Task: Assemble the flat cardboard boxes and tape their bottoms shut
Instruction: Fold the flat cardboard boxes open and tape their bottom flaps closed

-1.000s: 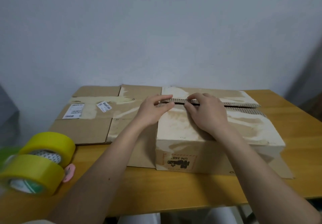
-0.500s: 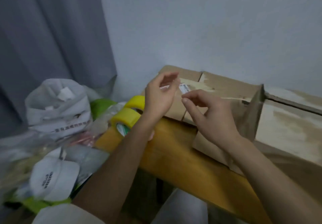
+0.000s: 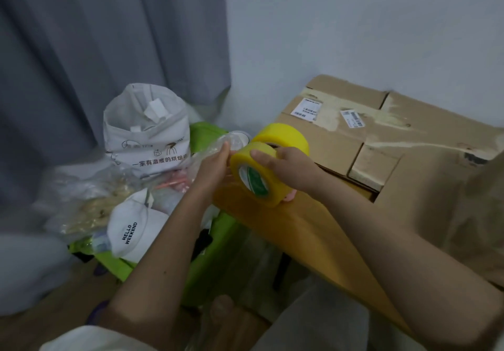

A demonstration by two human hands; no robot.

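Observation:
Two yellow tape rolls stand at the left end of the wooden table (image 3: 289,230). The near tape roll (image 3: 259,178) is gripped from above by my right hand (image 3: 291,170), and my left hand (image 3: 215,167) presses its fingertips on the roll's left rim. The second tape roll (image 3: 283,135) sits just behind it. A flat cardboard box (image 3: 354,132) with white labels lies behind the rolls. The assembled box (image 3: 447,187) fills the right edge, partly cut off.
Left of the table, below its edge, lie a white printed bag (image 3: 147,137), a white cap (image 3: 131,230), clear plastic bags (image 3: 90,200) and a green bag (image 3: 207,252). A grey curtain (image 3: 95,50) hangs behind, and a white wall backs the table.
Both hands left the seam of the assembled box and swung left. My view turned left with them. The hands now close on the near yellow tape roll.

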